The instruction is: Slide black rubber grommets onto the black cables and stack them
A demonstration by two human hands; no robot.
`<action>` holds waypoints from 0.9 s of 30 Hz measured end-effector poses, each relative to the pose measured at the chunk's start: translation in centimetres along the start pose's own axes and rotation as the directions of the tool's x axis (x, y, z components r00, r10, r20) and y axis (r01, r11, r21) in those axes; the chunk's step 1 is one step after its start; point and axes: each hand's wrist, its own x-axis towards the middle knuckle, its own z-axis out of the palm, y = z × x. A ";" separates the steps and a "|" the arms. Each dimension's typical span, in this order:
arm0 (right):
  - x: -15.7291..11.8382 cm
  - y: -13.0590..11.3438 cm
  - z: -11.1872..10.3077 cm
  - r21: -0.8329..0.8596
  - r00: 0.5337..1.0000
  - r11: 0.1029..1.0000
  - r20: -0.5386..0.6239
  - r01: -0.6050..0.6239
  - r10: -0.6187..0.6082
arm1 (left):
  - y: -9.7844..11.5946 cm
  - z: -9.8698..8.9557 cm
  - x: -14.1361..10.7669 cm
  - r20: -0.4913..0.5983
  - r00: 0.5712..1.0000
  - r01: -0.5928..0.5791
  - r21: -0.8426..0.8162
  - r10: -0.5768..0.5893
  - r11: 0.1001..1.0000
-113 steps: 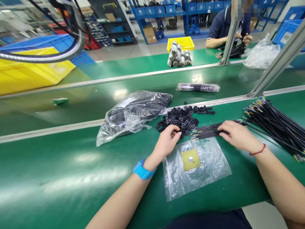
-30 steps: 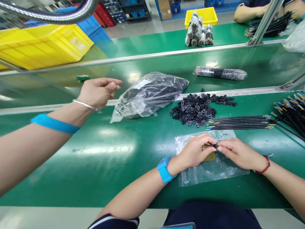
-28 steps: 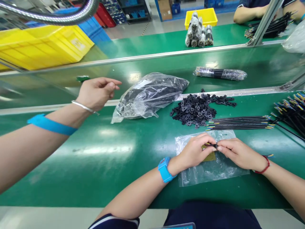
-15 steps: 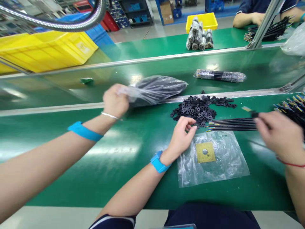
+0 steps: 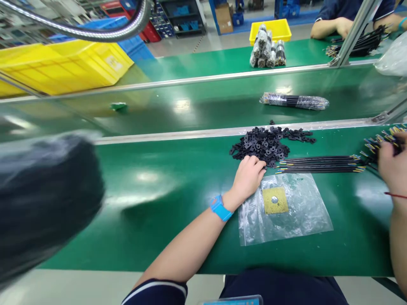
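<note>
My left hand (image 5: 249,174) rests at the near edge of a pile of small flat black parts with holes (image 5: 262,146). Its fingers are curled together, and their tips are hidden. At the right edge, my right hand (image 5: 394,163) is closed on black cables in a thick bundle (image 5: 373,148) with yellow and blue wire ends. Between the hands, several black cables (image 5: 321,164) lie side by side. Just below them is a clear plastic bag (image 5: 307,212) with a yellow square plate (image 5: 275,201) that has a round hole.
A blurred bag of dark contents (image 5: 47,195) looms at the left. Beyond the metal rail (image 5: 178,135) lies a wrapped cable bundle (image 5: 294,101). Farther back are yellow bins (image 5: 63,67), stacked wrapped bundles (image 5: 262,48) and a co-worker's hand (image 5: 344,27). A metal hose (image 5: 95,34) hangs above.
Another person's hand has carried the dark bag from the rail to the left and nearer. My right hand has moved right from the cable ends to the thick bundle. My left hand has shifted slightly.
</note>
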 end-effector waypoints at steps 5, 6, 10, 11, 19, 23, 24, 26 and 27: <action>2.1 -4.7 4.1 -0.031 0.999 0.999 0.032 0.023 -0.022 | -0.1 -0.2 -0.2 -0.012 0.998 -0.057 -0.025 0.056 0.998; 2.3 -5.3 5.0 -0.051 0.999 0.998 0.046 0.030 -0.028 | -0.1 -0.2 -0.3 -0.002 0.997 -0.082 -0.019 0.082 0.996; 2.9 -5.7 6.9 -0.170 0.993 0.983 0.101 0.074 -0.057 | -0.4 0.1 -0.7 0.016 0.990 -0.142 0.015 0.142 0.990; 3.0 -5.5 7.1 -0.182 0.992 0.979 0.107 0.087 -0.068 | -0.5 0.1 -0.8 0.012 0.990 -0.143 0.022 0.142 0.990; 1.9 -6.2 5.8 0.290 0.992 0.956 0.108 0.038 -0.072 | 0.2 -1.0 -1.1 0.146 0.959 -0.259 0.084 0.245 0.962; 1.4 -7.4 5.8 0.295 0.961 0.951 0.223 0.092 -0.162 | 0.4 -1.3 -1.3 0.183 0.934 -0.313 0.009 0.306 0.950; 1.4 -7.6 5.9 0.241 0.951 0.963 0.254 0.116 -0.178 | 0.5 -1.3 -1.3 0.188 0.934 -0.307 -0.014 0.304 0.951; 1.4 -7.9 6.1 0.104 0.939 0.983 0.296 0.152 -0.177 | 0.4 -1.3 -1.3 0.163 0.950 -0.253 -0.092 0.265 0.963; 1.5 -8.0 6.1 0.041 0.937 0.985 0.305 0.166 -0.170 | 0.4 -1.4 -1.2 0.138 0.966 -0.197 -0.160 0.220 0.967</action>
